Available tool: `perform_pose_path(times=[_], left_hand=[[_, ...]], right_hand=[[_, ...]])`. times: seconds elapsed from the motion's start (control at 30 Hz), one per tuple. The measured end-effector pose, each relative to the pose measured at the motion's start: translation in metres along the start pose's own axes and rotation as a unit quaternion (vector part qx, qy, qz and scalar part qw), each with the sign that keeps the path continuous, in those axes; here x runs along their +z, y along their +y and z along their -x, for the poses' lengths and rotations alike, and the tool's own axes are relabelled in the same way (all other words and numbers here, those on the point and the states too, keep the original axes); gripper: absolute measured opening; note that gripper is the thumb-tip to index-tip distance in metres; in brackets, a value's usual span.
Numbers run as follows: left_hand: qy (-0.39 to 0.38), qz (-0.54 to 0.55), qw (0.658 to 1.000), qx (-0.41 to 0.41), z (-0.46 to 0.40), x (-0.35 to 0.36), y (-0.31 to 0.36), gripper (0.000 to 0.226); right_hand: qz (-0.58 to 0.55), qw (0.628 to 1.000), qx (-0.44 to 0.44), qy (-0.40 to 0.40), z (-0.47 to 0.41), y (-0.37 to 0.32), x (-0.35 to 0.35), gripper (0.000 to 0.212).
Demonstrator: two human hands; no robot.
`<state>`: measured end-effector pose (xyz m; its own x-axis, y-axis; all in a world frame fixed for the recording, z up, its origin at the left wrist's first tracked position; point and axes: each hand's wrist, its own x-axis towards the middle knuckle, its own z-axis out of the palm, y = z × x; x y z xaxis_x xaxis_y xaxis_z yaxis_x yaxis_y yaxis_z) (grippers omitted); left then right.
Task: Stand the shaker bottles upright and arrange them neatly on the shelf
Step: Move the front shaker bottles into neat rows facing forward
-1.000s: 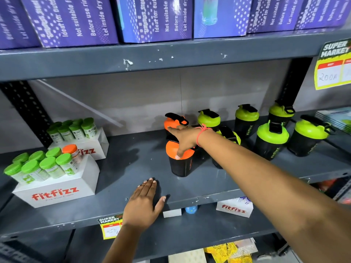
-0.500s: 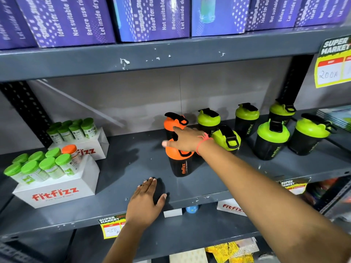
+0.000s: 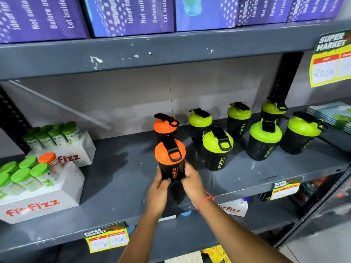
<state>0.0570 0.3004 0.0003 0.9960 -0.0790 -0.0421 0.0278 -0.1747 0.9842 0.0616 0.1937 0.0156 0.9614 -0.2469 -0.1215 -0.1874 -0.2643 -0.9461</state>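
Note:
A black shaker bottle with an orange lid stands upright on the grey shelf. My left hand and my right hand both grip its base from either side. A second orange-lidded shaker stands upright just behind it. To the right, several green-lidded black shakers stand upright in two rows, the nearest one right beside the held bottle, another further right.
Two white fitfizz boxes holding small green-capped bottles sit at the left of the shelf. Purple boxes line the shelf above. Stacked booklets lie at the far right. Price tags hang on the shelf edges.
My right hand came off the orange lid down to the bottle's base. My left hand left the shelf surface and took hold of the same bottle. The bottle sits closer to the front edge.

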Motion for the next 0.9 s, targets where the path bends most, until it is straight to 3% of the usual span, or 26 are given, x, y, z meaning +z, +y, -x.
perform_pose_path(times=[0.27,0.63,0.7,0.77,0.83,0.9], left_hand=[[0.005,-0.004,1.0,0.029,-0.002,0.003,-0.006,0.056],[0.031,-0.042,0.998,0.04,-0.002,0.009,-0.009,0.056],[0.071,-0.064,0.995,0.031,0.0,0.012,-0.01,0.06],[0.163,-0.019,0.986,0.029,0.01,0.02,-0.011,0.057],[0.283,0.011,0.956,0.079,0.03,0.037,-0.01,0.045],[0.318,-0.022,0.938,0.137,0.052,0.067,-0.002,0.044]], right_hand=[[-0.031,0.999,-0.008,0.027,0.005,0.003,-0.002,0.069],[-0.003,0.999,0.0,-0.05,0.007,0.006,-0.018,0.077],[0.003,0.998,0.004,-0.055,0.01,0.006,-0.032,0.078],[-0.003,0.999,-0.002,-0.044,0.018,0.01,-0.052,0.076],[-0.026,0.999,-0.023,-0.028,0.031,0.019,-0.076,0.071],[-0.075,0.997,-0.025,0.011,0.038,0.031,-0.102,0.067]])
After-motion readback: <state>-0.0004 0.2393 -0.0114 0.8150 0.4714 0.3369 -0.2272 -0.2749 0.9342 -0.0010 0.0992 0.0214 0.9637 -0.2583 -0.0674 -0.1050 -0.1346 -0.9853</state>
